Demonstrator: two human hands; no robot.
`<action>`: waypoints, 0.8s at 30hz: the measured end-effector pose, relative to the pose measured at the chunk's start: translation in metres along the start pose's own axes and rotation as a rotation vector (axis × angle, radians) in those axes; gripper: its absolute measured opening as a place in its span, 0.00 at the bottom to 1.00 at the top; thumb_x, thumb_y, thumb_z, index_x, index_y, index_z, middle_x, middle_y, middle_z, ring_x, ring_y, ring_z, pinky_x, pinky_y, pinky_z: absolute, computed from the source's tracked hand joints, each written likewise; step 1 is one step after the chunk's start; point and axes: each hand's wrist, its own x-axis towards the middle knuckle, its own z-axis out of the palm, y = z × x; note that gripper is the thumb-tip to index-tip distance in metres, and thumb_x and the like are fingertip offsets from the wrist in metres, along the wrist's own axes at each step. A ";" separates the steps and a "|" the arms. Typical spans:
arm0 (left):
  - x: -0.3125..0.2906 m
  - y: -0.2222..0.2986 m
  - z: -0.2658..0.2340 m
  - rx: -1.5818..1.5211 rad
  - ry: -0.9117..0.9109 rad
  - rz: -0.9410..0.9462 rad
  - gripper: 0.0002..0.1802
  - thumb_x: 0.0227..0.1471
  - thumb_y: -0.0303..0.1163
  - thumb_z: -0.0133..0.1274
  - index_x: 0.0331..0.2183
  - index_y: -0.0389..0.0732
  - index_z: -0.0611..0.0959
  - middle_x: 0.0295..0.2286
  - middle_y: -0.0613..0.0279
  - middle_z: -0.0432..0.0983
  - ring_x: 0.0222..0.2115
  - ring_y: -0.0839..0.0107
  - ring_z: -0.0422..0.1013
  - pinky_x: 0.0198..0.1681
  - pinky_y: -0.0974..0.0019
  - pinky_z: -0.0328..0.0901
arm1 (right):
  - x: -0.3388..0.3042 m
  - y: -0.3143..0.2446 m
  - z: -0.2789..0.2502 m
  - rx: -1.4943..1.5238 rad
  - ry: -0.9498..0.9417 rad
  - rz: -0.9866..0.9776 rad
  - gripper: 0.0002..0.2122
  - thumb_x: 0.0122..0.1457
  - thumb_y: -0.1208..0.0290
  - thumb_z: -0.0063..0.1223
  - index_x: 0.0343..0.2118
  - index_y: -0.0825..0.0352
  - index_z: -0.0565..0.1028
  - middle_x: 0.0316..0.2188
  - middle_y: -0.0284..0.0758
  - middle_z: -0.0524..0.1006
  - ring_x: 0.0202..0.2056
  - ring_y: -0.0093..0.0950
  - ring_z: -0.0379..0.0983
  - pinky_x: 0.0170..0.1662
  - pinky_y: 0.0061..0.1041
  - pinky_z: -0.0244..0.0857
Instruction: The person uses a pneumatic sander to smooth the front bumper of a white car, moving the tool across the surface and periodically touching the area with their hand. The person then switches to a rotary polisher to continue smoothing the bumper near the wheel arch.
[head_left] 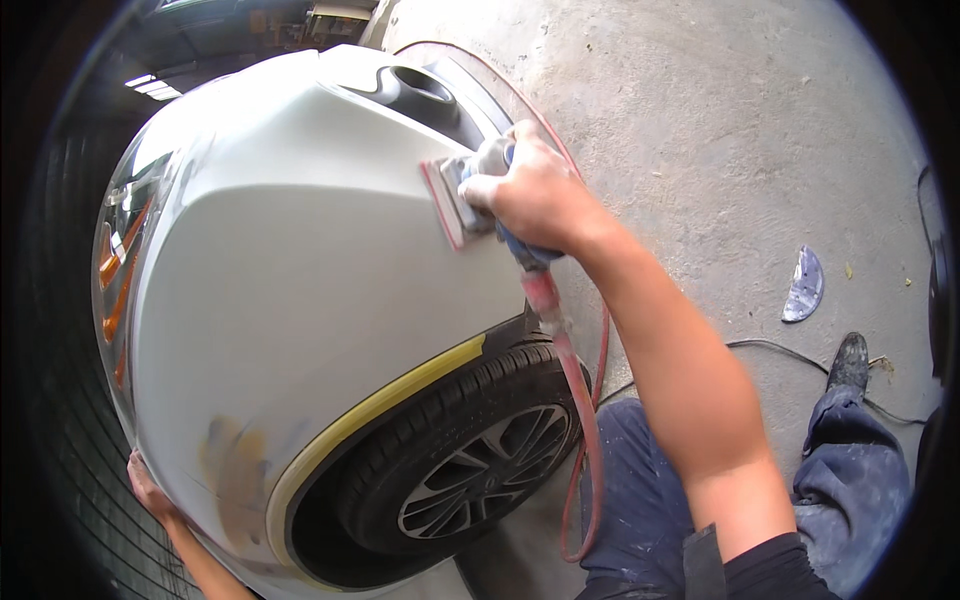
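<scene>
My right hand (528,190) is wrapped round a dusty blue and grey air sander (515,238). The sander's flat pad, edged in red, is against the light grey-white bumper (330,240), below the fog lamp recess (420,90). A red air hose (582,400) hangs from the tool. My left hand (148,488) lies along the far edge of the car body at lower left, its fingers partly hidden by the curve. Near it, a sanded patch (235,470) shows yellow and brown on the fender. Yellow masking tape (400,390) lines the wheel arch.
The tyre and alloy wheel (490,470) sit under the arch. A headlight (120,270) is at the left. On the concrete floor (720,120) lie the hose, a dark cable (780,347) and a half-round purple-grey piece (803,285). My shoe (850,362) stands at the right.
</scene>
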 end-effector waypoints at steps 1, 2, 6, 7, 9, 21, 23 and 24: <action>0.000 0.002 0.002 0.014 0.020 0.007 0.27 0.72 0.48 0.39 0.48 0.33 0.79 0.40 0.64 0.76 0.41 0.73 0.70 0.50 0.68 0.64 | -0.004 0.003 0.002 -0.016 0.001 -0.003 0.39 0.53 0.57 0.62 0.58 0.84 0.58 0.50 0.62 0.75 0.55 0.50 0.74 0.59 0.36 0.67; 0.000 0.003 0.002 0.028 0.041 0.014 0.27 0.72 0.48 0.39 0.48 0.33 0.79 0.40 0.64 0.76 0.41 0.73 0.70 0.50 0.68 0.64 | -0.004 0.004 0.001 -0.015 0.003 0.016 0.39 0.53 0.57 0.62 0.58 0.84 0.58 0.50 0.62 0.75 0.55 0.50 0.74 0.59 0.37 0.67; 0.003 0.003 -0.011 0.034 -0.045 0.013 0.26 0.72 0.47 0.39 0.49 0.32 0.79 0.41 0.62 0.76 0.42 0.72 0.70 0.50 0.68 0.64 | -0.005 0.007 -0.012 0.001 -0.014 0.085 0.38 0.53 0.57 0.62 0.58 0.82 0.59 0.50 0.61 0.75 0.56 0.50 0.73 0.59 0.37 0.67; 0.004 0.002 -0.009 0.059 -0.022 0.019 0.26 0.72 0.47 0.39 0.49 0.32 0.79 0.41 0.62 0.76 0.42 0.72 0.70 0.50 0.68 0.64 | -0.004 0.007 -0.013 0.007 -0.026 0.102 0.38 0.53 0.57 0.62 0.58 0.82 0.59 0.50 0.61 0.75 0.56 0.50 0.73 0.59 0.37 0.67; 0.007 0.001 -0.005 0.080 -0.008 0.024 0.26 0.72 0.46 0.39 0.49 0.32 0.79 0.42 0.61 0.76 0.42 0.71 0.70 0.51 0.67 0.64 | -0.008 0.006 -0.008 0.001 -0.028 0.087 0.38 0.53 0.58 0.62 0.58 0.81 0.59 0.51 0.61 0.74 0.55 0.50 0.73 0.59 0.38 0.67; -0.056 0.216 0.079 0.523 0.102 0.532 0.24 0.70 0.39 0.40 0.58 0.33 0.74 0.58 0.47 0.70 0.62 0.52 0.63 0.67 0.54 0.54 | -0.042 0.122 0.021 0.680 0.694 0.086 0.28 0.54 0.75 0.66 0.54 0.70 0.61 0.41 0.41 0.72 0.29 0.26 0.76 0.30 0.24 0.74; -0.105 0.281 0.148 0.719 -0.130 0.826 0.24 0.65 0.34 0.48 0.59 0.36 0.74 0.61 0.46 0.67 0.65 0.47 0.59 0.69 0.48 0.51 | -0.056 0.137 0.028 0.811 0.644 0.241 0.25 0.55 0.75 0.66 0.52 0.69 0.62 0.40 0.38 0.72 0.34 0.25 0.75 0.34 0.23 0.73; -0.126 0.302 0.190 0.814 -0.236 0.887 0.29 0.61 0.34 0.53 0.61 0.36 0.71 0.64 0.46 0.62 0.67 0.48 0.56 0.70 0.47 0.48 | -0.054 0.145 0.028 0.784 0.711 0.244 0.25 0.55 0.75 0.66 0.52 0.69 0.63 0.40 0.37 0.72 0.35 0.24 0.75 0.36 0.23 0.72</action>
